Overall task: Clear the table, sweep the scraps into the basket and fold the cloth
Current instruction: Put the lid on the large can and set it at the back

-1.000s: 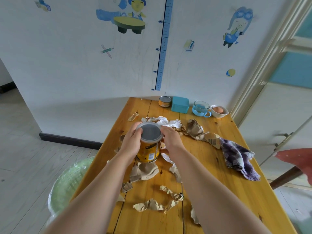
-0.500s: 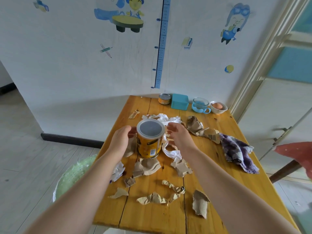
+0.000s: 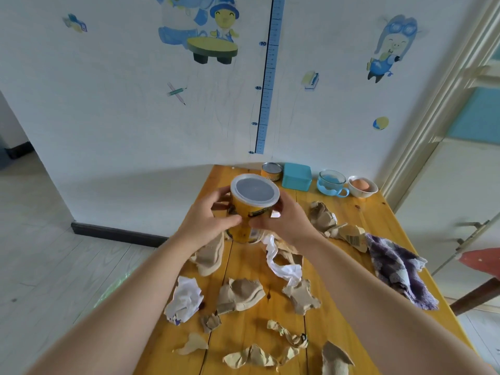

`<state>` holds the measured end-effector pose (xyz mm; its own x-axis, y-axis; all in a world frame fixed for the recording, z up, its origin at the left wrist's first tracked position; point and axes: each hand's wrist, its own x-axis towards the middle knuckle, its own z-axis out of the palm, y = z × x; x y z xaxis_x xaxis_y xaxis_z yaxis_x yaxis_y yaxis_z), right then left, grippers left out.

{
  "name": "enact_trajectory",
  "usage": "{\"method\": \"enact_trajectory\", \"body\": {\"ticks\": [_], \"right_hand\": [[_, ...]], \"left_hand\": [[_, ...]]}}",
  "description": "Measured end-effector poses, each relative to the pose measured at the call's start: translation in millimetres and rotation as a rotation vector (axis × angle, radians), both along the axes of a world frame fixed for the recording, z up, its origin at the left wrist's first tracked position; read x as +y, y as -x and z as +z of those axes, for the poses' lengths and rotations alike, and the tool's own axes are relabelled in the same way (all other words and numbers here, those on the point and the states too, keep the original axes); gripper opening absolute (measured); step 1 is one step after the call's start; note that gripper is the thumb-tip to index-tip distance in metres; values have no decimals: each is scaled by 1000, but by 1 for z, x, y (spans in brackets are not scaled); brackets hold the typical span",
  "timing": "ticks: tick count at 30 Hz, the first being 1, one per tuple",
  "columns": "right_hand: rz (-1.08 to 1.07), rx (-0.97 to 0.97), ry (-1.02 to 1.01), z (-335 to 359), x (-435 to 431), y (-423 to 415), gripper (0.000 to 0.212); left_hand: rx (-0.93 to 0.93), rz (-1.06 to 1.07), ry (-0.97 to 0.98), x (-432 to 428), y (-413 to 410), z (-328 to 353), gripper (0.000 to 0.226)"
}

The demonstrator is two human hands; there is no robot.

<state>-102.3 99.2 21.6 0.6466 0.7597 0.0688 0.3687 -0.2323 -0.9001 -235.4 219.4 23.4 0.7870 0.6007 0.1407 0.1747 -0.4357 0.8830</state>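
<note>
A yellow canister [image 3: 250,212] with a clear plastic lid is held above the wooden table [image 3: 351,212], tilted toward me. My left hand [image 3: 209,221] grips its left side and my right hand [image 3: 284,220] grips its right side. Torn brown paper scraps [image 3: 239,293] and crumpled white paper [image 3: 185,297] lie scattered over the table's near half. A purple and grey cloth [image 3: 395,269] lies bunched at the right edge. The green basket [image 3: 116,288] on the floor to the left is mostly hidden behind my left forearm.
Along the wall at the table's far end stand a small tin can [image 3: 271,171], a teal box [image 3: 296,176], a blue cup [image 3: 330,183] and a white bowl holding an egg [image 3: 362,186]. A red stool [image 3: 484,262] stands right of the table.
Half a second ago both hands were off the canister, which stood on the table. Now both hands grip it and it has risen toward the far end.
</note>
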Motion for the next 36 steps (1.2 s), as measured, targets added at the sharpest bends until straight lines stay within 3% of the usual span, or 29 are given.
{"method": "enact_trajectory", "body": {"ticks": [7, 13, 25, 29, 33, 36], "right_hand": [[-60, -65, -10, 23, 66, -67, 80], [-97, -16, 27, 1, 117, -111, 78], [-106, -80, 87, -46, 170, -150, 75], [-91, -146, 124, -46, 180, -151, 59], [-125, -223, 221, -48, 182, -153, 31], [-137, -214, 222, -42, 170, -156, 37]], "left_hand": [[-14, 70, 2, 53, -71, 23, 60], [7, 52, 160, 100, -130, 5, 52], [107, 111, 134, 147, -176, -47, 62], [127, 194, 26, 152, -184, -54, 77], [142, 304, -44, 149, -197, -58, 71], [182, 361, -77, 151, -206, -62, 66]]}}
